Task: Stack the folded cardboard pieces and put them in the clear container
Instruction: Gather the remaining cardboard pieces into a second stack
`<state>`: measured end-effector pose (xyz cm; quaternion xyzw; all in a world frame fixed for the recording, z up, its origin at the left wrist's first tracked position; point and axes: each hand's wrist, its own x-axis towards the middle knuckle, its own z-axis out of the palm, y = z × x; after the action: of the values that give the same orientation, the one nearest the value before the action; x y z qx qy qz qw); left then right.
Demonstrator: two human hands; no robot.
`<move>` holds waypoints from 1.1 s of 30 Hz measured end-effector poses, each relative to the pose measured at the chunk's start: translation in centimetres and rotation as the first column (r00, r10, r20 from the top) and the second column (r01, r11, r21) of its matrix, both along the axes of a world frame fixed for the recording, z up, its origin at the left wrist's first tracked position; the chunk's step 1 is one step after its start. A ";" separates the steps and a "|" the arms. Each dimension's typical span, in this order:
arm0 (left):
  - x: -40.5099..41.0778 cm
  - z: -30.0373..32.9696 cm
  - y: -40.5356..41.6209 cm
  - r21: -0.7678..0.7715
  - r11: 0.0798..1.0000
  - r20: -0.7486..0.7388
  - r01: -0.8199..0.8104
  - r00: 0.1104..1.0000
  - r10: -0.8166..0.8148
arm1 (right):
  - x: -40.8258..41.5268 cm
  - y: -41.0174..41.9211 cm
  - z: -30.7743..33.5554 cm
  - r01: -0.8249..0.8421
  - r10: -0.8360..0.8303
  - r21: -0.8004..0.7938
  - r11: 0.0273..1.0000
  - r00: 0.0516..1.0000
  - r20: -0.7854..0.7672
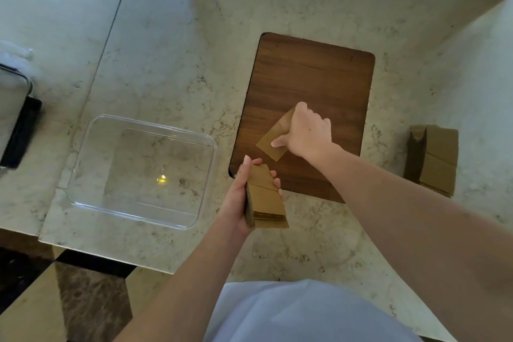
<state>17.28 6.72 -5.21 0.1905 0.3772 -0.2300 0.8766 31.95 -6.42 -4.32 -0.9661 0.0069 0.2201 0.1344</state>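
The stack of folded cardboard pieces (266, 201) is held above the marble countertop (166, 36), just right of the clear container (206, 172). The left hand (241, 197) grips it from the side, thumb along the left edge and fingertips curled over the right. The pieces are brown, flat and creased, with edges roughly aligned at the near end.

A single folded cardboard piece (273, 140) lies on the wooden cutting board (305, 78). The right hand (308, 130) pinches it, thumb on the top face and fingers curled over its far edge. A second pile of cardboard pieces (433, 158) rests on the countertop, well apart to the right.

Risks from this position:
- The single piece may land skewed on the stack, since it lies at an angle to it.
- The one-handed side grip may let lower pieces slip or fan out when the new piece is pressed on.

The container holds no cardboard; transfer is not yet begun.
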 end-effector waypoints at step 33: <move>-3.4 4.4 -1.7 0.073 0.996 0.247 -0.057 0.968 0.037 | -18.1 -3.6 10.8 0.464 -0.245 0.404 0.788 0.839 -0.486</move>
<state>13.89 5.01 -0.78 0.2433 0.2790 -0.1687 0.9135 13.87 -10.05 6.48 -0.8085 0.1625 0.3805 0.4186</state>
